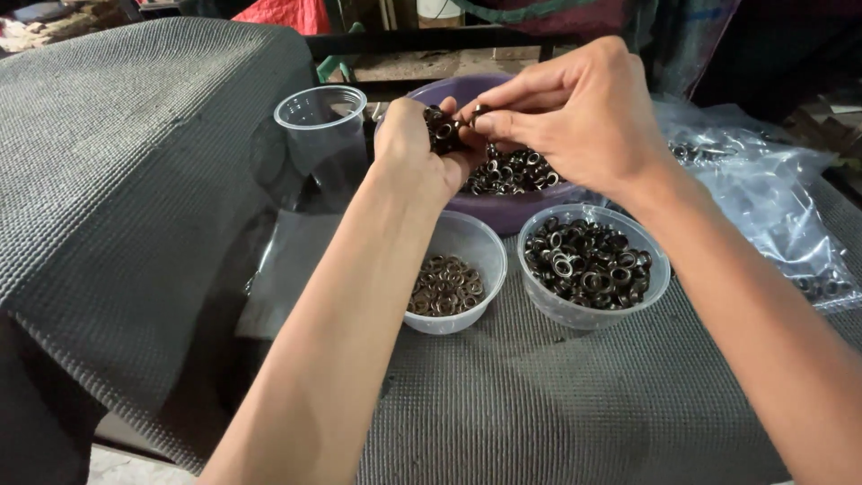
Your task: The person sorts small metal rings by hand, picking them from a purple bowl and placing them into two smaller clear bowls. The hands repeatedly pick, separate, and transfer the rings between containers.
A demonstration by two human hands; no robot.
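**Both hands pinch metal rings above the purple bowl**

Nearest lies the grey ribbed mat [557,404], with both forearms reaching across it. On the mat two clear plastic cups stand side by side, almost touching. The left cup [453,283] holds a thin layer of flat brownish washers [446,286]. The right cup [593,265] is nearly full of dark eyelets [588,260] with shiny rims.

Just behind the cups sits a purple bowl [512,211] with more dark rings [512,171] inside. Above it, the left hand [415,144] is curled around a stack of rings [442,130], fingers pressed together about it. The right hand [584,108] meets it from the other side, thumb and forefinger pinching a small ring [479,114] at the stack's end, the other fingers bent.

Left of the bowl stands a tall clear empty cup [321,135]. On the right lies a crumpled clear plastic bag [763,198] with more rings inside. At the far edge, red cloth [287,13] shows.
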